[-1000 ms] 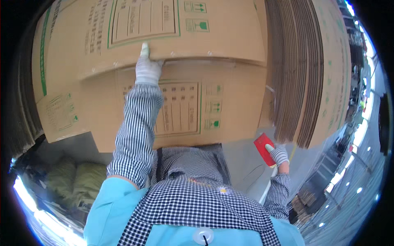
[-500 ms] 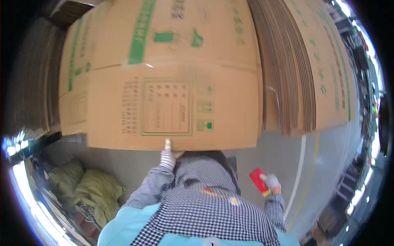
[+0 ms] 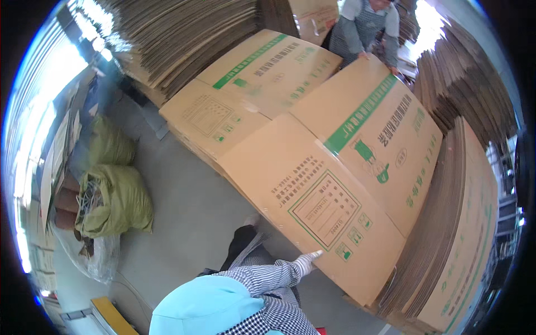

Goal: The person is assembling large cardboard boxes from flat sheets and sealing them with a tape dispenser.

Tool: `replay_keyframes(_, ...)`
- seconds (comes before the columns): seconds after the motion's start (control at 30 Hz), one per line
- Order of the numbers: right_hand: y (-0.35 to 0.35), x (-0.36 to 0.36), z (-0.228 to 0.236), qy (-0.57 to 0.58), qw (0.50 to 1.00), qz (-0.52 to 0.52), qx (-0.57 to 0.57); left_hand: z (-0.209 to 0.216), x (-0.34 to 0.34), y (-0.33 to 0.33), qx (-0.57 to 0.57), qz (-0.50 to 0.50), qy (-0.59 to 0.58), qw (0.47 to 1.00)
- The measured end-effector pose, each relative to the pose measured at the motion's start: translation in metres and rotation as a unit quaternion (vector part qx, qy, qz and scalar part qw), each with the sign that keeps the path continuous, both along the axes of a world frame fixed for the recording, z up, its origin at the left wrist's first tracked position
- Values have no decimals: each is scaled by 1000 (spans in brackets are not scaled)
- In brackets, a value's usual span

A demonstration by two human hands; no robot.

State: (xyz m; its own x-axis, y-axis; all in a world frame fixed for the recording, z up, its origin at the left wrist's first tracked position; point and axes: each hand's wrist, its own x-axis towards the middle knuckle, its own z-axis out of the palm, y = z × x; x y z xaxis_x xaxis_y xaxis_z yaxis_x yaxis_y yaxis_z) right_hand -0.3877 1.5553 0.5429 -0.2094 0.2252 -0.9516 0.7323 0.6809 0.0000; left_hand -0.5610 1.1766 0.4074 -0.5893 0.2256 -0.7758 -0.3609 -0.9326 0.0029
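Observation:
A large flat cardboard carton sheet [image 3: 312,184] with green and black print lies slanted across the view on top of other flattened cartons. My left hand [image 3: 306,262], in a striped white glove, grips its near edge, thumb on top and fingers hidden underneath. At the far end another person [image 3: 365,30] in a checked apron has both hands on the sheet's far edge. My right hand is out of sight; only a sliver of a red thing [image 3: 321,331] shows at the lower edge, beside my checked sleeve.
Another printed carton stack [image 3: 251,84] adjoins on the left, with a tall pile of flattened cardboard [image 3: 178,33] behind. More cartons stand upright [image 3: 458,223] on the right. Green woven sacks [image 3: 120,201] sit on the grey floor [image 3: 184,206] at left, beside clear plastic [image 3: 100,257].
The view has swung, and the carton sheet now lies diagonally with another person at its far end. My left hand still holds the near edge. My right hand with the red thing has left view.

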Motion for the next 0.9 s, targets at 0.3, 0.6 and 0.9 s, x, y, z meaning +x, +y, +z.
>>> replay_keyframes(0.3, 162, -159, -51, 74, 991, 17, -111, 35, -20, 93, -335, 72, 48, 938)
replay_keyframes(0.6, 489, -176, -3, 76, 992, -44, -89, 7, -8, 203, -354, 194, -38, 914)
replay_keyframes(0.9, 837, -87, 47, 47, 972, -231, -20, -120, -56, 402, -303, 205, -190, 911)
